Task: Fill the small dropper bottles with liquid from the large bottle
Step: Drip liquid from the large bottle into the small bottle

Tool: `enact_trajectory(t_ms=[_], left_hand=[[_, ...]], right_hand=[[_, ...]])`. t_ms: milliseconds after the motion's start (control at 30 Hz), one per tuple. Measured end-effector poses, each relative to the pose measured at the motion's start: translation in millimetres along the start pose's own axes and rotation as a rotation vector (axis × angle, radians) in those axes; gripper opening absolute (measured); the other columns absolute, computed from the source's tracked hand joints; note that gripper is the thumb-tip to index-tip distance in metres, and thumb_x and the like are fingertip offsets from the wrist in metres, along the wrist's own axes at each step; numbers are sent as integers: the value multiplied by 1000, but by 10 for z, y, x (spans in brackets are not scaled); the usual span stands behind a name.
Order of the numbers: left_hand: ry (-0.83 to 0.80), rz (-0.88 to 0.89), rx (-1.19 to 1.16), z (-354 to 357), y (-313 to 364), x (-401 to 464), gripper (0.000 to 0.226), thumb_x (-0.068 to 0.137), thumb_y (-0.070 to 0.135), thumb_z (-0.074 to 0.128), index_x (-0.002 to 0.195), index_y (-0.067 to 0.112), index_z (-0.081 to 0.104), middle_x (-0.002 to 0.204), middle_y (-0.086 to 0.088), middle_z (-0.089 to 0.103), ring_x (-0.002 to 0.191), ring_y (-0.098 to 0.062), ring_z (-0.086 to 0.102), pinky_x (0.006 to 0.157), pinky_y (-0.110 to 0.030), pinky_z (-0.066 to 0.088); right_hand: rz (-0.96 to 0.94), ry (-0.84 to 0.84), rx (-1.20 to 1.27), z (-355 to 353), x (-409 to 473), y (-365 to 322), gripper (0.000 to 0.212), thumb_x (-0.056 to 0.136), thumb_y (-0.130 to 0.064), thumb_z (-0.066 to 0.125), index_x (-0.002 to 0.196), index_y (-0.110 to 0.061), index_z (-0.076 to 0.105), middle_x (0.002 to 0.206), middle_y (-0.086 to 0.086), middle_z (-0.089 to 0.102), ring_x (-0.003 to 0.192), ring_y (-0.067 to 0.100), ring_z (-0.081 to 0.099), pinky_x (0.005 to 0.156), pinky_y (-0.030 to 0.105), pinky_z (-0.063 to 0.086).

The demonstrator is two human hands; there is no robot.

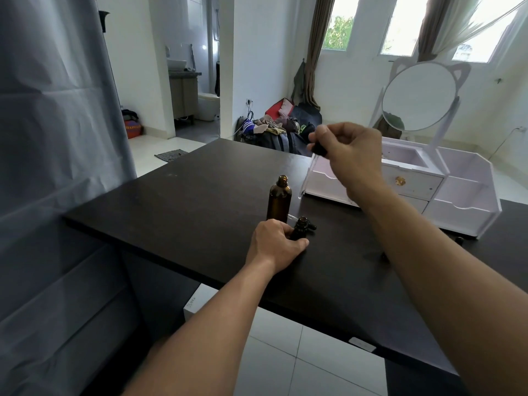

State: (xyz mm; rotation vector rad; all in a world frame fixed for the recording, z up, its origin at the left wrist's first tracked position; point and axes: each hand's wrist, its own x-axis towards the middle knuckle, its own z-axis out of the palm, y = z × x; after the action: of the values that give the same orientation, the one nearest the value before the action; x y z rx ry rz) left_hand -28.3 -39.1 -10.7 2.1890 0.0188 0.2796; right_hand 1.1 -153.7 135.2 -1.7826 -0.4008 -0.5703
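A large amber bottle [279, 199] stands uncapped on the black table [200, 201]. Just in front of it my left hand [274, 242] grips a small dark dropper bottle [300, 227], open at the top and upright on the table. A second dropper cap [311, 225] with its glass tube lies behind the small bottle. My right hand [350, 151] is raised above and to the right of the large bottle and pinches the black bulb of a dropper [308, 170]. Its clear glass tube points down and to the left, its tip level with the large bottle's shoulder.
A white vanity organiser [468, 204] with drawers and a round mirror [418, 95] stands at the table's back right, close behind my right hand. A small dark object [459, 239] lies near its front corner. A grey curtain [57, 167] hangs at the left.
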Motion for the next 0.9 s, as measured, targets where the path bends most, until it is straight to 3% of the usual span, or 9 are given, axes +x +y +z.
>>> enact_trajectory(t_ms=[167, 400, 567, 700, 900], left_hand=[[7, 34, -7, -3, -8, -9, 24, 78, 39, 76, 92, 18, 76, 85, 3, 73, 81, -7, 66, 80, -30, 57], [-3, 44, -5, -6, -6, -10, 28, 79, 38, 75, 96, 17, 75, 87, 3, 73, 83, -7, 65, 80, -28, 56], [-8, 32, -3, -2, -5, -12, 30, 79, 39, 75, 99, 16, 75, 89, 2, 73, 84, -9, 66, 81, -28, 56], [-5, 28, 0, -1, 4, -17, 30, 80, 39, 75, 98, 16, 75, 89, 1, 73, 85, -9, 65, 80, -28, 55], [-8, -17, 3, -10, 38, -28, 29, 79, 39, 75, 97, 17, 75, 90, 3, 72, 86, -9, 65, 81, -27, 54]], right_hand=[[-53, 73, 78, 130, 190, -172, 14, 93, -15, 64, 94, -4, 73, 88, 7, 74, 70, 8, 73, 73, 25, 60], [-65, 21, 7, 344, 257, -84, 16, 93, -20, 65, 93, -7, 75, 80, 4, 75, 74, 15, 74, 81, 42, 60], [-68, 17, 30, 381, 239, -33, 14, 95, -20, 62, 84, -20, 71, 84, 1, 75, 76, 13, 73, 83, 40, 60], [-79, 48, -2, 386, 284, -16, 16, 94, -20, 63, 96, -9, 74, 88, 2, 75, 79, 11, 73, 85, 37, 60], [-51, 6, -44, 428, 254, 114, 21, 95, -22, 63, 101, -6, 74, 92, 5, 75, 84, 16, 72, 86, 37, 59]])
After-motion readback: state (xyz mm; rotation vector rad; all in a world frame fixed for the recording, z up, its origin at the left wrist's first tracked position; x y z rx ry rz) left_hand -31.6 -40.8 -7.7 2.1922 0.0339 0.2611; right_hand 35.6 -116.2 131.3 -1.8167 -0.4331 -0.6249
